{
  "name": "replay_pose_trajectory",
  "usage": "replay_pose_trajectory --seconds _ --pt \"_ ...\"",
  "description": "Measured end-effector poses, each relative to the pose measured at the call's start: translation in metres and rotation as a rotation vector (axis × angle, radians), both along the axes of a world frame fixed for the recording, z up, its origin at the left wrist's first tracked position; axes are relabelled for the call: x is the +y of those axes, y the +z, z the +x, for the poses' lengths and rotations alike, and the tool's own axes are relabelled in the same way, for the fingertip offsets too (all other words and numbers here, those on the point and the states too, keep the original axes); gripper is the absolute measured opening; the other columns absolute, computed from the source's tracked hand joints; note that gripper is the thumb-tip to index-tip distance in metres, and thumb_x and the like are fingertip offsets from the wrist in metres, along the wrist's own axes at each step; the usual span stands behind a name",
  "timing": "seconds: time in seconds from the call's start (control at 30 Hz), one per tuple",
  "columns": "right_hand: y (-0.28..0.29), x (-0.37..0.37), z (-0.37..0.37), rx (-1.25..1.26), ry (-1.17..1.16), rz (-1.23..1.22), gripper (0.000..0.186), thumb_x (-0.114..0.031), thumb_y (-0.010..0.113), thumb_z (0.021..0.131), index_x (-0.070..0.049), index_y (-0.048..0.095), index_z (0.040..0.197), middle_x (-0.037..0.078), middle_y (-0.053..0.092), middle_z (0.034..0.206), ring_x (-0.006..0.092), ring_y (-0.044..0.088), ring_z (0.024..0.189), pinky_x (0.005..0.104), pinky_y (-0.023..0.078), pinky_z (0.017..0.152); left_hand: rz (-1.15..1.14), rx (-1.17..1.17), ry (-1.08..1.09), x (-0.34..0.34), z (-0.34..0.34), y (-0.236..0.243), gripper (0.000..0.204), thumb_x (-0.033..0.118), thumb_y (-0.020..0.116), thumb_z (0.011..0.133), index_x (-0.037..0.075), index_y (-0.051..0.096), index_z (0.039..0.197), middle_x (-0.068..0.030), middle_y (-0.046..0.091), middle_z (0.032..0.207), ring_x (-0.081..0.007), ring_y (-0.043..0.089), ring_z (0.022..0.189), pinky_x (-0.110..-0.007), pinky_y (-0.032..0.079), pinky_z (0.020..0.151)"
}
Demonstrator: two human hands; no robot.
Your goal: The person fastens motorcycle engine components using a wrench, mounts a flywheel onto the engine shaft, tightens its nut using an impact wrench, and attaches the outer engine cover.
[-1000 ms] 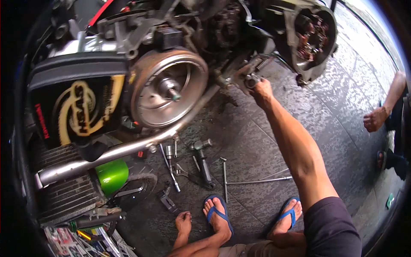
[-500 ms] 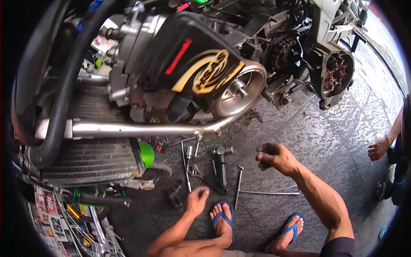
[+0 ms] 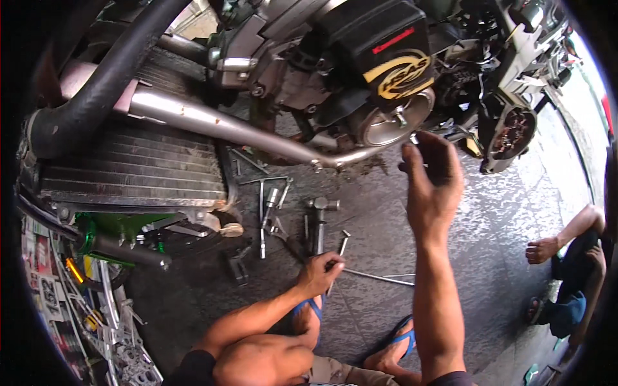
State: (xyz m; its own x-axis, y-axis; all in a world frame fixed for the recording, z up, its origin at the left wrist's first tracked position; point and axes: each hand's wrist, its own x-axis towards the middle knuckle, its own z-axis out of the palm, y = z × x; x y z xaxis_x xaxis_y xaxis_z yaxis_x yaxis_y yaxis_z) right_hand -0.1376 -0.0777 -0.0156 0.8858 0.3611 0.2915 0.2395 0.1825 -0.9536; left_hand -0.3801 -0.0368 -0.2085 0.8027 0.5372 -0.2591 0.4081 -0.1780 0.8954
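Observation:
My right hand (image 3: 434, 177) is raised just below the round metal rotor (image 3: 394, 132) on the engine. Its fingers are curled, with a small bright bit at the fingertips that I cannot make out. My left hand (image 3: 320, 273) is closed over the foot area, near a hammer (image 3: 318, 222) on the floor; what it holds, if anything, is too small to name. Around the hammer lie a socket extension (image 3: 270, 202), a wrench (image 3: 286, 238), T-handle tools (image 3: 380, 278) and a dark metal part (image 3: 238, 264).
The dismantled motorbike fills the top, with a silver frame tube (image 3: 225, 132), radiator (image 3: 129, 180), black hose (image 3: 90, 103) and open cover with copper windings (image 3: 512, 135). Stickered parts (image 3: 45, 289) lie at lower left. Another person (image 3: 573, 270) squats at the right.
My right hand has left the part beside the rotor, dropped, then risen again below the rotor. My left hand has moved up and right. The view has shifted toward the radiator.

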Motion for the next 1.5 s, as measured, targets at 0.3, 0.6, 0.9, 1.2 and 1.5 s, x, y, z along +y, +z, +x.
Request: replay_pose_trajectory --seconds 0.3,0.6,0.9,1.2,1.5 --pt "-0.012 0.025 0.012 -0.546 -0.222 -0.047 0.024 -0.009 0.075 0.086 0.000 0.067 0.108 0.011 0.072 0.097 0.0162 0.069 0.085 0.0294 0.054 0.079 0.087 -0.103 0.117 0.000 -0.022 -0.016 0.013 0.017 0.064 0.091 0.004 0.067 0.092 -0.0065 0.065 0.074 -0.0136 0.060 0.065 -0.031 0.048 0.062" --pt "-0.006 0.029 0.011 -0.324 -0.226 -0.412 0.051 -0.046 0.059 0.097 0.003 0.073 0.098 0.012 0.068 0.074 0.0127 0.063 0.072 0.0264 0.046 0.062 0.093 0.126 0.186 -0.015 -0.087 -0.055 0.023 0.024 0.063 0.090 0.003 0.068 0.096 -0.0146 0.071 0.084 -0.0277 0.071 0.080 -0.037 0.054 0.071" --pt "-0.002 0.026 0.024 0.052 0.030 -0.281 0.056 -0.049 0.046 0.103 -0.002 0.061 0.075 -0.001 0.049 0.061 0.0099 0.040 0.056 0.0269 0.030 0.052 0.019 0.254 0.256 -0.005 -0.116 -0.050 0.020 0.019 0.062 0.093 0.001 0.069 0.098 -0.0110 0.072 0.087 -0.0183 0.068 0.078 -0.033 0.054 0.071" --pt "0.030 0.014 0.007 0.510 0.429 0.012 0.054 -0.047 0.042 0.101 -0.004 0.060 0.074 0.000 0.049 0.058 0.0092 0.040 0.048 0.0269 0.030 0.047 0.086 0.224 0.245 0.001 -0.113 -0.055 0.020 0.018 0.063 0.093 0.000 0.069 0.098 -0.0108 0.072 0.085 -0.0176 0.068 0.077 -0.032 0.054 0.070" --pt "0.015 0.023 0.016 0.041 -0.086 -0.235 0.044 -0.034 0.046 0.103 0.005 0.062 0.091 0.017 0.064 0.072 0.0300 0.062 0.064 0.0389 0.046 0.063 0.050 0.240 0.270 -0.002 -0.109 -0.057 0.019 0.019 0.064 0.090 0.002 0.070 0.096 -0.0138 0.072 0.083 -0.0228 0.071 0.077 -0.034 0.055 0.070"
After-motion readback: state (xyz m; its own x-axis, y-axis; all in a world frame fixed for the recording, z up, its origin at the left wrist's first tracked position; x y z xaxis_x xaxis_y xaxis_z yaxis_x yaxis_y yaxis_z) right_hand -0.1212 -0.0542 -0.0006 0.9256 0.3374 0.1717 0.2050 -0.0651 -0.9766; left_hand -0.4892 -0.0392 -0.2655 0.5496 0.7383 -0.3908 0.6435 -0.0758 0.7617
